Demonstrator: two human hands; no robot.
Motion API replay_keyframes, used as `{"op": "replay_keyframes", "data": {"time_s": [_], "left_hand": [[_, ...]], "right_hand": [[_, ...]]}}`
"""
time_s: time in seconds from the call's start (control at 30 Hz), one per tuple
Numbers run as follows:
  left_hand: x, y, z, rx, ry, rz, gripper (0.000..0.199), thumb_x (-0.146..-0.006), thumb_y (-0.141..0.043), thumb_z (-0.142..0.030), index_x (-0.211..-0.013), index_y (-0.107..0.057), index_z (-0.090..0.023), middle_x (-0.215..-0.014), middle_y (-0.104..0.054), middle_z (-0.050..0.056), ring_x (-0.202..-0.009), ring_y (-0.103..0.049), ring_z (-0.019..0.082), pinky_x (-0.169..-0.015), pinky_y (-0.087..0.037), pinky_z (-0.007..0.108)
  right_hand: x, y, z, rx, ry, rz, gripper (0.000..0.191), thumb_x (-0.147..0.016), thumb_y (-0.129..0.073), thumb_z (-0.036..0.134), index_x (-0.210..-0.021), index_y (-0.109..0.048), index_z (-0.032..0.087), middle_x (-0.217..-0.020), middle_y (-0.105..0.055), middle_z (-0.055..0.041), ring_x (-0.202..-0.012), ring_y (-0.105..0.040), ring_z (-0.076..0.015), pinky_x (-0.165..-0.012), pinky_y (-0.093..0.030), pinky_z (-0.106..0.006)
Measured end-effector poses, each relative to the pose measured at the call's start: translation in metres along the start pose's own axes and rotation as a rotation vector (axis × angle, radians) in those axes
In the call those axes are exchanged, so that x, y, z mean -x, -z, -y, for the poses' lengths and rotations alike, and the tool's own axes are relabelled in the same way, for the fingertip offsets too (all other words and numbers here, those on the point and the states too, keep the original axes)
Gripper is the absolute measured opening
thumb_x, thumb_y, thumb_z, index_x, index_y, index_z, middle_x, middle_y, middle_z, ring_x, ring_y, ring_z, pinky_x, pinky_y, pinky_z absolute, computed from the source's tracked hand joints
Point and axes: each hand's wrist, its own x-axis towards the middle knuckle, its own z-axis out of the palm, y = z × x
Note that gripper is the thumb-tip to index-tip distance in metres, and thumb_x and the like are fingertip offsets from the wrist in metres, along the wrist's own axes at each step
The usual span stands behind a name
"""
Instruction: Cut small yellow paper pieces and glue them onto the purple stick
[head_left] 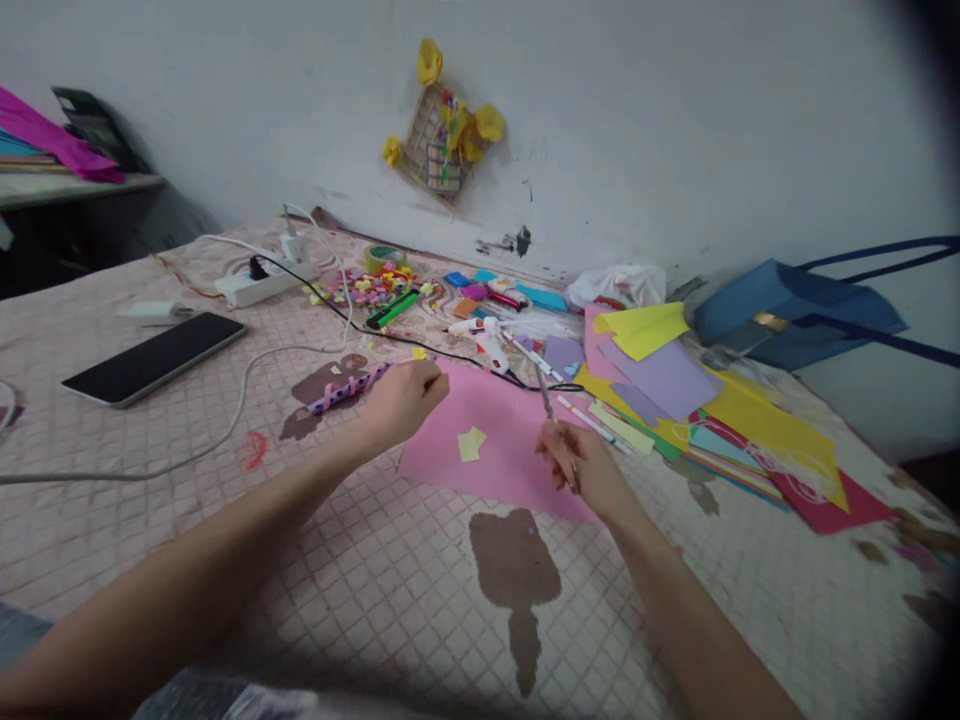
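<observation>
My left hand is closed above the left edge of a pink sheet; what its fingers hold, if anything, is hidden. A purple wrapped stick lies just left of that hand. My right hand grips scissors over the sheet's right side, their blades pointing away from me. Between the hands, small pale yellow paper pieces rest on the pink sheet.
A tablet and a power strip with cables lie at left. Behind the sheet sit a glue gun and small flowers. Coloured papers and a blue bag are at right.
</observation>
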Motion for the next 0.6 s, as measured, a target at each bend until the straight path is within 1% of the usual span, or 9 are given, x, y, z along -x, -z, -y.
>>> {"op": "replay_keyframes", "data": {"time_s": [0.07,0.1,0.17,0.23,0.3,0.4,0.5,0.57,0.6], "left_hand": [[-0.001,-0.003,0.007,-0.146,-0.063,-0.017,0.015,-0.075,-0.044,-0.017,-0.065,-0.055,-0.015,-0.068,-0.053,0.003,-0.063,-0.049,0.014,-0.057,-0.035,0.026],[-0.001,-0.005,0.01,-0.168,-0.091,-0.025,0.015,-0.073,-0.046,-0.014,-0.079,-0.06,-0.014,-0.082,-0.058,0.006,-0.071,-0.053,0.016,-0.061,-0.038,0.027],[-0.002,-0.008,0.013,-0.135,-0.138,-0.025,0.027,-0.073,-0.047,-0.012,-0.096,-0.061,-0.015,-0.098,-0.059,0.009,-0.081,-0.056,0.018,-0.068,-0.042,0.028],[-0.003,-0.013,0.012,-0.049,-0.203,-0.002,0.025,-0.078,-0.045,-0.013,-0.096,-0.062,-0.015,-0.097,-0.062,0.009,-0.083,-0.058,0.017,-0.073,-0.045,0.029],[-0.004,-0.02,0.006,0.041,-0.297,0.041,0.025,-0.082,-0.041,-0.014,-0.094,-0.063,-0.015,-0.093,-0.065,0.008,-0.085,-0.059,0.017,-0.077,-0.046,0.03],[-0.004,-0.039,-0.01,0.108,-0.495,0.191,0.033,-0.087,-0.036,-0.014,-0.111,-0.058,-0.016,-0.112,-0.063,0.009,-0.101,-0.058,0.017,-0.089,-0.044,0.031],[-0.006,-0.059,-0.026,0.084,-0.764,0.394,0.037,-0.09,-0.035,-0.021,-0.123,-0.05,-0.013,-0.131,-0.05,0.011,-0.121,-0.045,0.017,-0.102,-0.032,0.03],[-0.01,-0.066,-0.031,0.02,-0.843,0.509,0.04,-0.092,-0.034,-0.03,-0.126,-0.047,-0.014,-0.132,-0.049,0.011,-0.123,-0.043,0.017,-0.103,-0.03,0.031],[-0.013,-0.065,-0.031,-0.04,-0.828,0.537,0.042,-0.091,-0.035,-0.034,-0.127,-0.046,-0.014,-0.132,-0.049,0.011,-0.122,-0.044,0.018,-0.103,-0.029,0.032]], "right_hand": [[-0.006,0.007,-0.004,0.001,0.01,-0.046,0.049,-0.079,-0.043,0.062,-0.073,-0.055,0.015,-0.051,-0.049,0.0028,-0.038,-0.043,-0.0076,-0.035,-0.033,-0.019],[-0.008,0.009,-0.005,0.009,0.023,-0.065,0.049,-0.079,-0.043,0.062,-0.075,-0.056,0.015,-0.055,-0.054,0.0008,-0.037,-0.043,-0.0074,-0.035,-0.033,-0.02],[-0.011,0.012,-0.008,0.038,0.051,-0.086,0.049,-0.08,-0.042,0.062,-0.078,-0.057,0.015,-0.065,-0.062,-0.0034,-0.037,-0.043,-0.0069,-0.036,-0.034,-0.02],[-0.014,0.013,-0.011,0.092,0.071,-0.103,0.048,-0.081,-0.04,0.06,-0.08,-0.057,0.015,-0.072,-0.065,-0.0054,-0.038,-0.045,-0.0075,-0.039,-0.036,-0.021],[-0.017,0.015,-0.015,0.21,0.088,-0.162,0.044,-0.083,-0.039,0.056,-0.078,-0.057,0.016,-0.07,-0.064,-0.0049,-0.041,-0.047,-0.0094,-0.042,-0.036,-0.023],[-0.021,0.016,-0.021,0.469,0.12,-0.293,0.035,-0.084,-0.04,0.047,-0.071,-0.056,0.018,-0.056,-0.058,-0.0018,-0.045,-0.049,-0.0129,-0.047,-0.033,-0.024],[-0.024,0.018,-0.026,0.563,0.143,-0.311,0.03,-0.084,-0.04,0.04,-0.066,-0.053,0.019,-0.048,-0.053,0.0004,-0.046,-0.049,-0.0142,-0.048,-0.03,-0.024],[-0.024,0.019,-0.028,0.534,0.134,-0.285,0.03,-0.085,-0.04,0.04,-0.067,-0.053,0.02,-0.049,-0.053,0.0006,-0.045,-0.049,-0.0142,-0.048,-0.03,-0.024],[-0.024,0.019,-0.028,0.518,0.122,-0.276,0.031,-0.085,-0.039,0.041,-0.067,-0.053,0.02,-0.049,-0.054,0.0004,-0.045,-0.049,-0.0142,-0.047,-0.03,-0.024]]}}
